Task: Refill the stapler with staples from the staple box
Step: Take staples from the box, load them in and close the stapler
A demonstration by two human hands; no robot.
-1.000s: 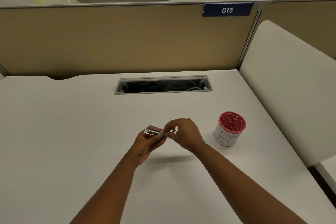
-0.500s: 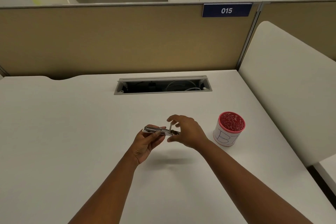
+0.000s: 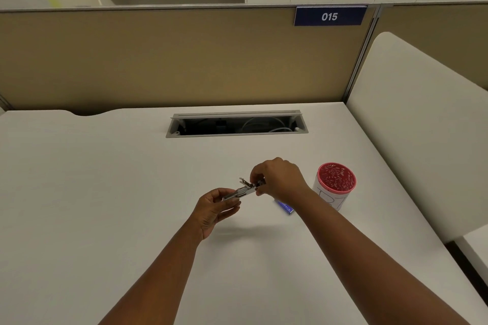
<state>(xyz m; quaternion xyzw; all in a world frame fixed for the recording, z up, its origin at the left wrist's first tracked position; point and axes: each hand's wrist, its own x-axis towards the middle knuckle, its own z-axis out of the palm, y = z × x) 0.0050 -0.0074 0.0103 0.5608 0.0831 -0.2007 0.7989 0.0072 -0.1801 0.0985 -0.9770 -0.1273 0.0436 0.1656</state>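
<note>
A small silver stapler (image 3: 244, 190) is held above the white desk, its metal top part lifted open. My left hand (image 3: 215, 207) pinches its near end from below. My right hand (image 3: 278, 178) grips the stapler's far end with the fingertips. A small blue staple box (image 3: 284, 206) lies on the desk just under my right wrist, partly hidden by the forearm. Whether any staples are in my fingers cannot be made out.
A white cup with a red perforated rim (image 3: 335, 185) stands right of my hands. An open cable slot (image 3: 236, 124) cuts the desk (image 3: 92, 192) behind them. A tan partition (image 3: 171, 58) backs the desk; a white panel (image 3: 422, 119) walls the right side.
The stapler has opened up, and my right hand has shifted up and right along it. The blue staple box, hidden before, now shows under my right wrist.
</note>
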